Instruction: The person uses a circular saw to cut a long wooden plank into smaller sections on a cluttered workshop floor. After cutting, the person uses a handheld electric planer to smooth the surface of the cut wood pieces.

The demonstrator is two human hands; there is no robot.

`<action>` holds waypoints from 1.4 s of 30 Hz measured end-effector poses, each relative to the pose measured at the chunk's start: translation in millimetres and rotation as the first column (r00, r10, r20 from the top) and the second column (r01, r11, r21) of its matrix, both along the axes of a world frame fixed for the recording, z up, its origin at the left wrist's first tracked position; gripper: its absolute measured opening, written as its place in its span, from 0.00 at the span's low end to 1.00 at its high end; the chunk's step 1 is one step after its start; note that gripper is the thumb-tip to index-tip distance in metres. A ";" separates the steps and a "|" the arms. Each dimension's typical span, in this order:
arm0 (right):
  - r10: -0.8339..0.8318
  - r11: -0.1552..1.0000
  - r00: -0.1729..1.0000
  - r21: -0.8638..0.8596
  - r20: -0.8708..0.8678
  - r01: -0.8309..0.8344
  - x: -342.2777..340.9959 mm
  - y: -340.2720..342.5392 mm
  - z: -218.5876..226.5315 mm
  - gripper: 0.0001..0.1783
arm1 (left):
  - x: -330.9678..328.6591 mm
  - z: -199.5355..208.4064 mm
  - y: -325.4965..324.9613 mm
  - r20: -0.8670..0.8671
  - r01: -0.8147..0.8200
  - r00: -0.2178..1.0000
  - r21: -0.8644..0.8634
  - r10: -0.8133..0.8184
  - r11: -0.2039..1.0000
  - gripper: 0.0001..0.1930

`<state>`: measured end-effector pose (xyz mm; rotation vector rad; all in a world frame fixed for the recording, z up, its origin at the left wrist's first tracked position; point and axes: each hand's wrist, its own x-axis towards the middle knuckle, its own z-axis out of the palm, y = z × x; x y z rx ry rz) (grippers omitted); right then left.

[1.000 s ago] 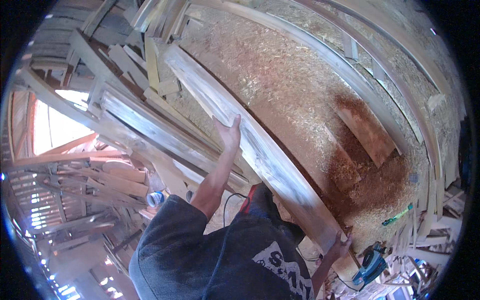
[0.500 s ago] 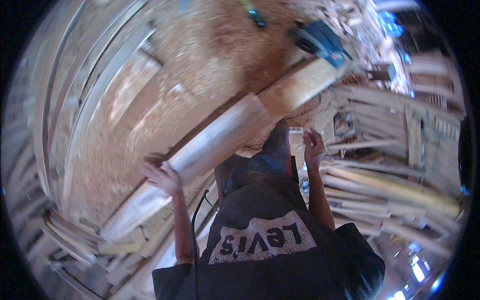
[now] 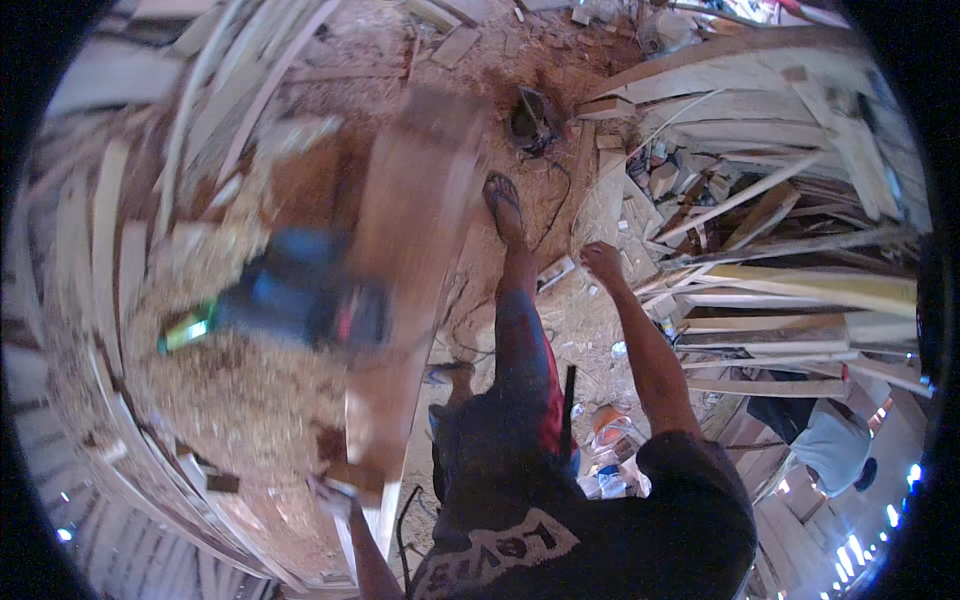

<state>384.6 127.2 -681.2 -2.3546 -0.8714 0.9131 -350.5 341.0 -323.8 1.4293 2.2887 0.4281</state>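
A long wooden plank (image 3: 415, 230) runs away from me, left of my legs. My left hand (image 3: 338, 497) is at its near end, beside a short wood block (image 3: 355, 478). That hand is smeared by motion, so its fingers and any hold are unclear. A blurred blue power tool (image 3: 315, 295), with a bright green part at its left end, lies across the plank's left edge; neither hand touches it. Out in front on the right, my right hand (image 3: 602, 263) hangs over the ground, fingers curled in with nothing visible in them.
Stacked boards (image 3: 790, 285) fill the right side, and more long boards (image 3: 115, 220) curve along the left. A dark pan-like object (image 3: 532, 122) sits on the ground ahead, near a thin cord (image 3: 560, 205). Another person (image 3: 835, 445) is at the lower right.
The view has swung, so the plank now points more directly ahead. The blue tool appears nearer and further left. My left hand is lower in view; my right hand's fingers have curled more.
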 end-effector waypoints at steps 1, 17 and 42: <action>0.206 0.968 0.960 -0.179 0.187 -0.173 23.4 35.2 -42.1 0.16 | -9.0 3.0 -2.0 0.057 -0.138 0.989 -0.003 0.138 0.990 0.30; 0.021 0.857 0.961 -0.489 -0.275 -0.159 136.8 251.4 -389.6 0.24 | 256.5 -31.4 103.1 -0.492 -0.337 0.859 -0.339 0.139 0.878 0.34; 0.280 0.948 0.904 -0.056 -0.324 -0.314 206.3 121.6 165.0 0.27 | 226.3 32.3 -50.5 0.024 -0.504 0.864 0.039 0.503 0.863 0.50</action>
